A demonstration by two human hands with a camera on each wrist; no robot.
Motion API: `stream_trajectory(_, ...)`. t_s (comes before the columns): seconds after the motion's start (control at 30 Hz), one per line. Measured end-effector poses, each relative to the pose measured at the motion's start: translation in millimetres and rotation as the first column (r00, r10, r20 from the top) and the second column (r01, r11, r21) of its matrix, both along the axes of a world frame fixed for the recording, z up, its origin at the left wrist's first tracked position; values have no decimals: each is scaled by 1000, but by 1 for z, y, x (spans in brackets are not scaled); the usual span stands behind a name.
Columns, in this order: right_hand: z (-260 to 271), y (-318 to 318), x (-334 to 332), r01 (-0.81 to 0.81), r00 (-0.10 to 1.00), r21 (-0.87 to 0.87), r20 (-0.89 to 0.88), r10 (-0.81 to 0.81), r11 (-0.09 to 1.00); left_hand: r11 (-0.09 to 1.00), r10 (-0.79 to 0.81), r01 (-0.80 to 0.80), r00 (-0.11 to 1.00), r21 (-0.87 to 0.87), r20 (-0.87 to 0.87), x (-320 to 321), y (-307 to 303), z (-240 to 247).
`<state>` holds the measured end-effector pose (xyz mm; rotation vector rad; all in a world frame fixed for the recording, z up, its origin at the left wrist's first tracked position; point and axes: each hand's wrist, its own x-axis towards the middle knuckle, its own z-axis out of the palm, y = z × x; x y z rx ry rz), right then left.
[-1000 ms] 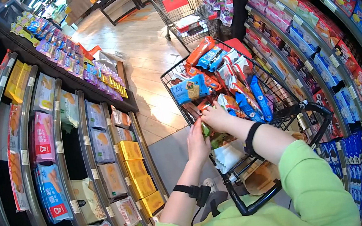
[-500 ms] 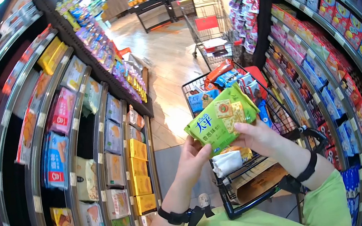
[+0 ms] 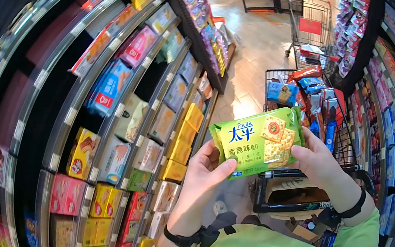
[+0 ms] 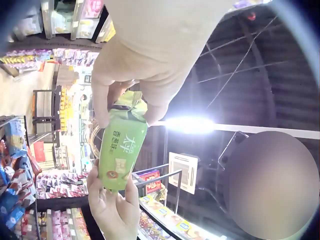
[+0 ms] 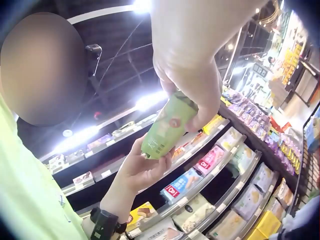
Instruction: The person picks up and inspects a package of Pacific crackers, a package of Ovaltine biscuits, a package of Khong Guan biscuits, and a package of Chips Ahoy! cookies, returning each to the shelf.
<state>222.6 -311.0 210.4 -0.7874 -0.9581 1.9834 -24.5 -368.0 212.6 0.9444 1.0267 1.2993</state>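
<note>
A green cracker packet (image 3: 261,142) is held level, its printed front facing up toward the head view. The left hand (image 3: 201,171) pinches its left end, thumb on the front and fingers behind. At the right end, the right hand (image 3: 318,159) grips it the same way. In the left wrist view the packet (image 4: 121,150) spans between the left hand (image 4: 145,70) above and the right hand (image 4: 114,210) below. The right wrist view has the packet (image 5: 170,125) between the right hand (image 5: 192,80) and the left hand (image 5: 142,170).
Shelves of packaged biscuits (image 3: 120,114) rise on the left, with more shelves (image 3: 387,147) on the right. A shopping cart (image 3: 342,128) full of packets stands right of centre, a brown bag (image 3: 292,188) near its handle. Another cart (image 3: 311,31) stands beyond it.
The green packet has come up out of the cart area and closer to the body, between both hands. The head view has turned left, toward the left shelves.
</note>
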Motion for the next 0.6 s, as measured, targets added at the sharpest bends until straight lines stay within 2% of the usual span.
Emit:
stream_trajectory(0.33, 21, -61, -50, -139, 990, 50, 1, 139, 989, 990, 126, -122, 991, 75, -45, -44, -93, 11)
stream_trajectory(0.5, 27, -112, -108, -271, 963, 97, 33, 269, 958, 963, 258, -251, 964, 97, -69, -92, -170, 7)
stream_trajectory(0.6, 28, -157, -156, -361, 932, 122, 36, 359, 924, 931, 349, -344, 937, 124, -20, -124, -235, 4)
